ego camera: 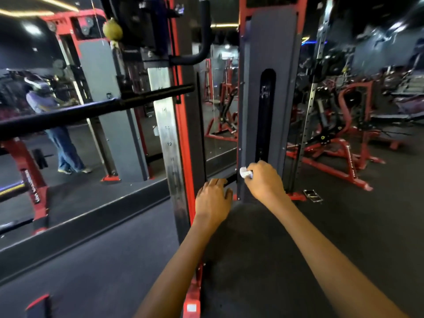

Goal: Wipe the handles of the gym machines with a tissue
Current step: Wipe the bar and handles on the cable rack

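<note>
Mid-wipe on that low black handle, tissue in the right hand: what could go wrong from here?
1. The tissue is a small wad pinched in the right hand; it may shred or slip out against the handle.
2. The left hand grips the handle's other end, so that part may stay unwiped.
3. The long black bar juts out at head height on the left; rising carelessly might mean a bump.

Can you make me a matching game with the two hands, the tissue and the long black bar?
Things:
1. left hand
2. right hand
3. tissue
4. long black bar

States:
A. white, crumpled
B. grips the tissue
C. rests on the low black handle
D. stretches across the upper left, untouched

Pairs: 1-C, 2-B, 3-A, 4-D
</note>
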Tool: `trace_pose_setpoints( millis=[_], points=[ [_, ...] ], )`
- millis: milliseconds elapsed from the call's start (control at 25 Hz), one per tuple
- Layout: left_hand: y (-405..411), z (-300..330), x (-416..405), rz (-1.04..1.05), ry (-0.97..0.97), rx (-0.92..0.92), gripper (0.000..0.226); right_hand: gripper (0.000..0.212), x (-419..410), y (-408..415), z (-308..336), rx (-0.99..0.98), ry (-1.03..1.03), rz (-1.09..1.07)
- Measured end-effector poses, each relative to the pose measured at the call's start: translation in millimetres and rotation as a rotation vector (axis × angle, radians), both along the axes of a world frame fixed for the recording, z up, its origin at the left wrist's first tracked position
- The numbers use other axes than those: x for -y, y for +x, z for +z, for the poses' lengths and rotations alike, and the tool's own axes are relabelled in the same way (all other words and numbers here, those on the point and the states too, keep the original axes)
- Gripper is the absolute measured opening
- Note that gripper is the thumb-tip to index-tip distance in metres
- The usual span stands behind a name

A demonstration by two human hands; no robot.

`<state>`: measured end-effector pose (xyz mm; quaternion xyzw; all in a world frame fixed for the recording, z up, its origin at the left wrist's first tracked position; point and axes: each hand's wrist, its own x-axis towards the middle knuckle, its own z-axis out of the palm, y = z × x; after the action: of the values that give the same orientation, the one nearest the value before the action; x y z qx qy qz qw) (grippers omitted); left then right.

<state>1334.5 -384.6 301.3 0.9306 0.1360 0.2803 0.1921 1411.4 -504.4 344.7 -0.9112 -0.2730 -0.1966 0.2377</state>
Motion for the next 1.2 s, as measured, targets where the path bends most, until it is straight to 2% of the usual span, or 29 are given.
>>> trace_pose_setpoints(
  millis=[240, 440, 680, 840, 1040, 1200],
  points=[
    [127.4, 51.5, -18.3, -0.007, 0.009, 0.142, 0.030, 0.020, -10.4, 119.4, 63.3, 0.047, 0.053, 0.011],
    [227.1, 110.6, -66.0, 0.017, 0.027, 0.372, 0.030, 0.016, -45.2, 206.0, 127.6, 0.176, 0.065, 0.071],
    [289.9, 209.2, -155.7, 0.047, 0.275, 0.662, 0.036, 0.024, -121.5, 287.0, 221.0, 0.389, 0.305, 0.208],
    [312.9, 291.8, -214.4, 0.196, 0.524, 0.816, 0.036, 0.023, -168.1, 316.7, 291.0, 0.553, 0.426, 0.340],
    [312.8, 367.4, -264.8, 0.443, 0.665, 0.802, 0.048, 0.026, -215.8, 341.4, 371.4, 0.760, 0.529, 0.462],
    [318.9, 367.5, -310.4, 0.576, 0.675, 0.754, 0.056, 0.028, -248.9, 342.4, 392.0, 0.939, 0.477, 0.531]
  ],
)
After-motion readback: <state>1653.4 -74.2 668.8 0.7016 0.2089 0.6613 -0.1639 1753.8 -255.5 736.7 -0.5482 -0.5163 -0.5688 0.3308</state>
